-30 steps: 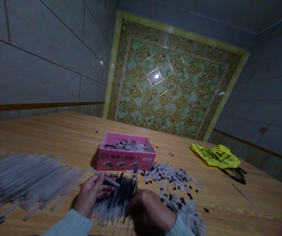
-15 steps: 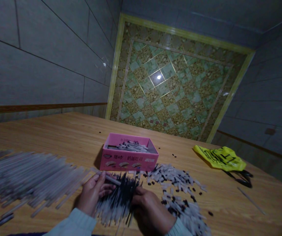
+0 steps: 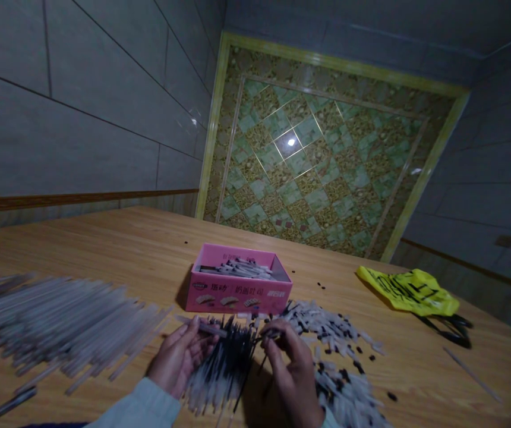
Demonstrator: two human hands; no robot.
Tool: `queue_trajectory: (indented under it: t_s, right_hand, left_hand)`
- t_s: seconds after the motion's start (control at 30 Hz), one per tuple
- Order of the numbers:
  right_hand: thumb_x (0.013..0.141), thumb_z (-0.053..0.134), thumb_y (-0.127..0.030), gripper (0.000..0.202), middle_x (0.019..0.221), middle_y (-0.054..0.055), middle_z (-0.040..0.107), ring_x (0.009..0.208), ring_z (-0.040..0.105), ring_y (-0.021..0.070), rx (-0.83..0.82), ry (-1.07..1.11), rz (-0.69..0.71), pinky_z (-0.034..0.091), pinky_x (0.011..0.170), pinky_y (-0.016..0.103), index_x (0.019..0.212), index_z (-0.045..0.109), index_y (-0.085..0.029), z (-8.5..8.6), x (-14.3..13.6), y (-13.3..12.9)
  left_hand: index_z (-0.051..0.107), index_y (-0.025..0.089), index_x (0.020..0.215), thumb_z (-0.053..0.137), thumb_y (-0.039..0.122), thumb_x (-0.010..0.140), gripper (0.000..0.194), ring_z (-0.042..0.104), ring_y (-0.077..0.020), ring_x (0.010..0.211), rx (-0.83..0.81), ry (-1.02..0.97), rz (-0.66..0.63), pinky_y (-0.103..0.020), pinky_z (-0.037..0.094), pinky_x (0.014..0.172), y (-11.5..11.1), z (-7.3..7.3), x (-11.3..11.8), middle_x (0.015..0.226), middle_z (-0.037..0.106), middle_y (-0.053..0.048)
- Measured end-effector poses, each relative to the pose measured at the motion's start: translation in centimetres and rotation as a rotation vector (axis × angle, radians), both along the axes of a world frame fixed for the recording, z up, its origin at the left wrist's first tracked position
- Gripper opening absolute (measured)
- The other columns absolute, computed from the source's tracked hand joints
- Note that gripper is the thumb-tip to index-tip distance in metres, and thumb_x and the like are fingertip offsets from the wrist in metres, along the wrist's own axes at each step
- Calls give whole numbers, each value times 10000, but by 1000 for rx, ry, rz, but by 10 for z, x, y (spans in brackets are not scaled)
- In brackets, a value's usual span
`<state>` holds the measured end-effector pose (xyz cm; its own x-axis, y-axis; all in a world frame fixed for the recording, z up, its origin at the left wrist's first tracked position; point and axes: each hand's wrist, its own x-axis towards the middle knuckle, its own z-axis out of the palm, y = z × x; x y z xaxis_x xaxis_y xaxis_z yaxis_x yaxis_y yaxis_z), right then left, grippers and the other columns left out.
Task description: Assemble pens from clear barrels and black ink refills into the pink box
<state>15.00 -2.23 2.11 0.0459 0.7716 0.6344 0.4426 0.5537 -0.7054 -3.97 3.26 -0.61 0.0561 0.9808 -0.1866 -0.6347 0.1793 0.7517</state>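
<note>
My left hand (image 3: 177, 362) is closed, with a clear pen barrel (image 3: 213, 329) pinched between thumb and fingers. Just right of it, my right hand (image 3: 293, 368) is raised and pinches thin dark pen refills (image 3: 262, 365); how many cannot be made out. Below and between both hands lies a heap of refills (image 3: 224, 362), dark at the far part and pale at the near ends. On the left, a wide pile of clear pen barrels (image 3: 68, 321) covers the wood. Small whitish and black pen parts (image 3: 322, 321) are strewn beyond and right of my right hand.
A pink box (image 3: 237, 298) holding assembled-looking pens (image 3: 246, 268) stands behind the heap. A yellow bag (image 3: 409, 291) with black handles lies at the right, near a single thin stick (image 3: 472, 373). Black bits dot the wooden table (image 3: 117, 244). Tiled walls rise beyond.
My right hand has lifted from the refill heap and turned, now holding refills above it. My left hand keeps the barrel. The whole view has shifted slightly.
</note>
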Motion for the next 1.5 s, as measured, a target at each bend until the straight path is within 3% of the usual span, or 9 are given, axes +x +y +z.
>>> queue_trajectory:
  t_s: [0.17, 0.37, 0.87, 1.2, 1.5]
  right_hand:
    - [786, 609, -319, 322, 810, 14, 585, 638, 581, 146, -102, 485, -9, 506, 535, 248, 1061, 486, -205, 15, -10, -1]
    - [753, 663, -300, 206, 736, -19, 600, 595, 608, 119, -80, 641, 14, 521, 560, 235, 867, 527, -195, 18, -4, 1]
    - [778, 646, -292, 181, 725, -16, 608, 614, 624, 140, 41, 523, -140, 511, 583, 248, 871, 525, -196, 19, -3, -6]
    - [773, 639, -286, 145, 752, 15, 623, 640, 607, 152, 8, 422, -102, 521, 594, 262, 843, 553, -191, 16, -9, -8]
    - [741, 654, -263, 80, 664, -3, 582, 546, 532, 124, -48, 311, -26, 443, 470, 214, 749, 631, -186, 14, -8, -7]
  left_hand:
    - [596, 97, 800, 509, 56, 812, 97, 683, -142, 580, -29, -47, -63, -210, 553, 514, -1, -1, 4, 703, 729, -107]
    - [606, 98, 810, 527, 55, 806, 90, 688, -146, 569, -72, -101, -87, -199, 553, 492, -2, -2, 5, 671, 731, -95]
    - [624, 88, 796, 532, 46, 799, 101, 689, -146, 554, -111, -153, -82, -192, 558, 462, -2, -1, 5, 657, 732, -84]
    - [591, 107, 829, 564, 41, 784, 85, 689, -137, 560, -102, -105, -78, -179, 552, 461, -4, -4, 8, 675, 735, -71]
    - [592, 105, 812, 607, 68, 764, 62, 679, -129, 539, -113, -108, -85, -171, 541, 438, -5, 0, 9, 653, 722, -56]
